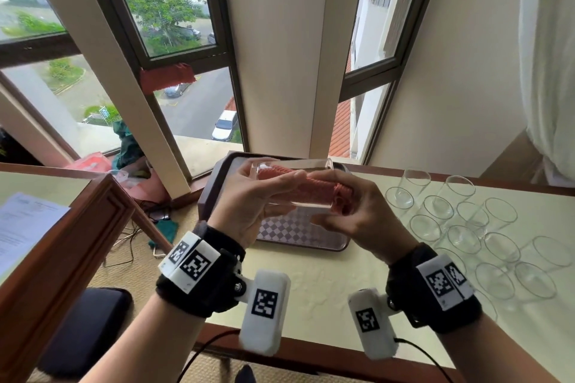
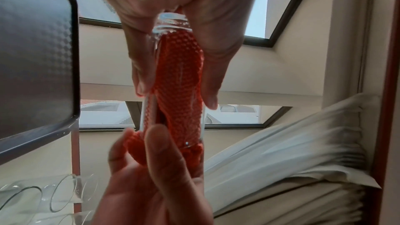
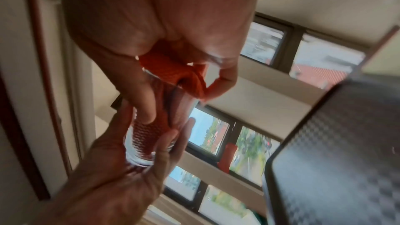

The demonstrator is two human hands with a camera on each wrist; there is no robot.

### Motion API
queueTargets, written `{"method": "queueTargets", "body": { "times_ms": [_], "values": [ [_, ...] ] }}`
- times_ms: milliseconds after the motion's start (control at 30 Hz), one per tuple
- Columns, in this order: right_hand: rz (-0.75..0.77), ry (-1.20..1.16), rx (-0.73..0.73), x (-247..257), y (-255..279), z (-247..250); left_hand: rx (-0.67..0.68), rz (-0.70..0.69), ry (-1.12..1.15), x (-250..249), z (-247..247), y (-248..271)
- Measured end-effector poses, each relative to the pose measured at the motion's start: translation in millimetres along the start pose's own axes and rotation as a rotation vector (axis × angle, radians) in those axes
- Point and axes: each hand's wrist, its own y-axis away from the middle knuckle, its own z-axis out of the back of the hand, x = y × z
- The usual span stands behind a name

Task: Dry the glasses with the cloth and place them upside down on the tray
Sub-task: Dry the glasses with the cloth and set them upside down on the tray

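Note:
A clear tall glass (image 1: pixel 314 165) lies sideways in the air above the tray (image 1: pixel 209 193), its base to the left. A red knitted cloth (image 1: pixel 311 188) is stuffed inside it and bulges out of the mouth. My left hand (image 1: pixel 252 199) grips the glass at its base end. My right hand (image 1: pixel 354 211) pinches the cloth at the mouth. The left wrist view shows the cloth (image 2: pixel 179 78) filling the glass (image 2: pixel 172 21) from base to rim. In the right wrist view the cloth (image 3: pixel 173 71) folds out between my right fingers (image 3: pixel 138 98).
The tray has a dark rim and a chequered liner (image 1: pixel 295 228). Several clear glasses (image 1: pixel 466 227) stand in a cluster on the pale table right of it. A wooden desk with papers (image 1: pixel 21 227) is at left. Windows and a white curtain (image 1: pixel 550 40) lie beyond.

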Motion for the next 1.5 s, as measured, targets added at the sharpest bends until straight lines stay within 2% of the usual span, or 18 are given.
{"method": "queueTargets", "body": {
  "times_ms": [133,233,300,367,500,600,667,833,967,1033,1133,1233,1333,1500],
  "values": [
    [-0.062,-0.179,-0.048,-1,0,-7,-0.018,-0.122,-0.068,-1,-5,6],
    [-0.066,-0.264,-0.124,-5,-1,-10,0.043,-0.224,-0.144,1,-5,8],
    [-0.039,-0.262,-0.161,-6,-2,-11,0.096,-0.233,-0.183,5,-2,7],
    [-0.009,-0.226,-0.185,-5,-2,-10,0.141,-0.171,-0.173,5,3,5],
    [0.051,-0.158,-0.237,-4,-3,-4,0.205,0.051,-0.168,-3,11,3],
    [0.039,-0.069,-0.194,-3,-2,-5,0.258,0.089,-0.23,-4,17,0],
    [0.006,-0.042,-0.146,-2,-2,-6,0.25,0.033,-0.262,-3,21,-2],
    [-0.144,-0.187,-0.095,-7,-3,-5,0.228,-0.18,-0.409,1,24,1],
    [-0.179,-0.275,-0.066,-12,0,-6,0.245,-0.325,-0.542,6,22,9],
    [-0.171,-0.291,-0.061,-12,1,-6,0.237,-0.323,-0.512,7,25,8],
    [-0.025,-0.086,-0.095,-5,2,-7,0.21,-0.173,-0.327,1,30,4],
    [0.061,-0.002,-0.079,2,1,-6,0.241,-0.167,-0.277,-3,30,2],
    [-0.047,-0.078,-0.043,5,1,-4,0.236,-0.22,-0.309,-2,27,4],
    [-0.158,-0.196,-0.042,1,5,-12,0.249,-0.408,-0.547,6,27,12]
  ]
}}
